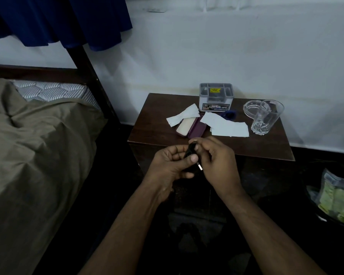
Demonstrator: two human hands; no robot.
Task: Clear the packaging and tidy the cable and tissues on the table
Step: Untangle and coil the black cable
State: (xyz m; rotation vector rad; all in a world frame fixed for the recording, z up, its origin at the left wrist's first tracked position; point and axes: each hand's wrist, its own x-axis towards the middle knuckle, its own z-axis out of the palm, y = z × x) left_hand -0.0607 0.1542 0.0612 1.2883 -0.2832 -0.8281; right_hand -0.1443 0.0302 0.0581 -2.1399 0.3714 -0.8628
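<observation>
Both hands meet in front of the near edge of the table (256, 147), bundling a black cable (189, 150); left hand (170, 163) curls round the dark coil, thumb pressed across it; right hand (214, 161) pinches the cable's upper end between thumb and fingertips, knuckles facing the camera. Cable itself: thin, black, mostly hidden inside the two fists; two pale metal plug tips show, one poking up just above the right fingers, one sticking out below the left thumb (connector type too small to tell).

Beyond the grip, on the tabletop: a crumpled white tissue (184, 115) up and slightly left, its lower end overlapping an open purple case (191, 127) with a cream lining; the case lies just past the fingertips. Up and right of the grip, a flatter white tissue (225, 125), partly covering a small blue object (229, 114); further back, a grey organiser box (215, 97) with a yellow sticker, against the wall. Far right of the grip: a clear drinking glass (266, 117) touching or overlapping a glass ashtray (250, 109) behind it.

Off the table: bed with an olive sheet (28, 145) well to the left; a bag of greenish packaging (336, 197) low on the right, in dark surroundings.
</observation>
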